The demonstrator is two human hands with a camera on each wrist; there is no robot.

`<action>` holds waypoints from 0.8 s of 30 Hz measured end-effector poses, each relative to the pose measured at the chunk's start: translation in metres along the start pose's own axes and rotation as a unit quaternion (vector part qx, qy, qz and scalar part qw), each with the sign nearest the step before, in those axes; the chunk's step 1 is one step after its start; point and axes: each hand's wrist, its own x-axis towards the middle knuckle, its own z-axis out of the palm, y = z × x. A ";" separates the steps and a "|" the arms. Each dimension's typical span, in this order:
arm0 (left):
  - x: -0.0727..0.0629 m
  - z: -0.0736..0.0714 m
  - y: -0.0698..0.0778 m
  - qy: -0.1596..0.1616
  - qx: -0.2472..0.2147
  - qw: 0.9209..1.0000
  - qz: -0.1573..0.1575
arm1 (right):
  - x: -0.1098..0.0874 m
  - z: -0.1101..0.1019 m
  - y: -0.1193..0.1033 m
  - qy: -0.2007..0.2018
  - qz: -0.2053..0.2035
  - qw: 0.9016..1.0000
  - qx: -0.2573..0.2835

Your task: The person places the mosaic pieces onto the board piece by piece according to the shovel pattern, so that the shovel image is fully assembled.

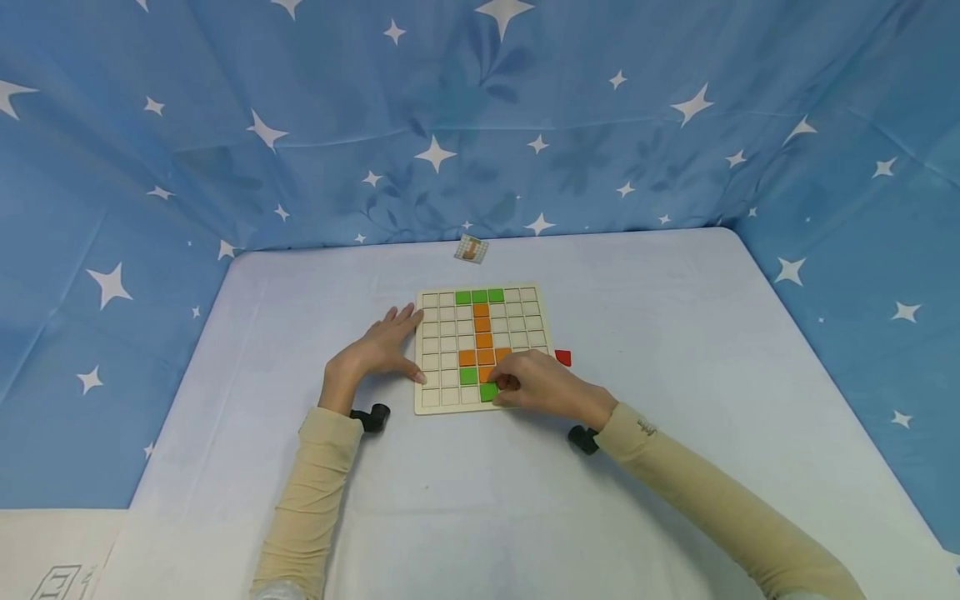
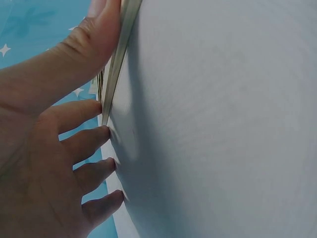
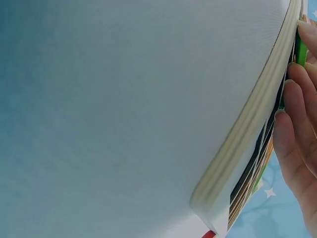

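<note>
A pale wooden grid board [image 1: 431, 337] lies on the white table. Orange square tiles [image 1: 483, 340] form a column with a short crossbar, and green tiles [image 1: 479, 297] sit in its top row. My left hand [image 1: 382, 344] rests at the board's left side, fingers spread, thumb touching its edge [image 2: 118, 59]. At the lower edge my right hand [image 1: 546, 385] pinches a green tile [image 1: 488, 392] in the bottom row; in the right wrist view the green tile [image 3: 300, 50] shows between thumb and forefinger. Part of the board is hidden beneath this hand.
A red piece [image 1: 563, 357] lies on the table by the board's right edge. Behind the board is a small patterned card [image 1: 471, 248]. A blue curtain [image 1: 330, 167] with white stars stands around the table's back and sides.
</note>
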 end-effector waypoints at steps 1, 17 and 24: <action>0.000 0.000 0.000 0.000 0.000 1.000 -0.001 | 0.000 0.000 0.000 0.000 -0.001 1.000 0.001; -0.001 -0.001 0.001 -0.001 -0.001 1.000 -0.005 | -0.012 -0.014 0.013 0.009 0.014 1.000 0.010; 0.000 0.000 0.001 0.000 -0.003 1.000 -0.005 | -0.025 -0.021 0.021 0.024 0.036 0.999 -0.003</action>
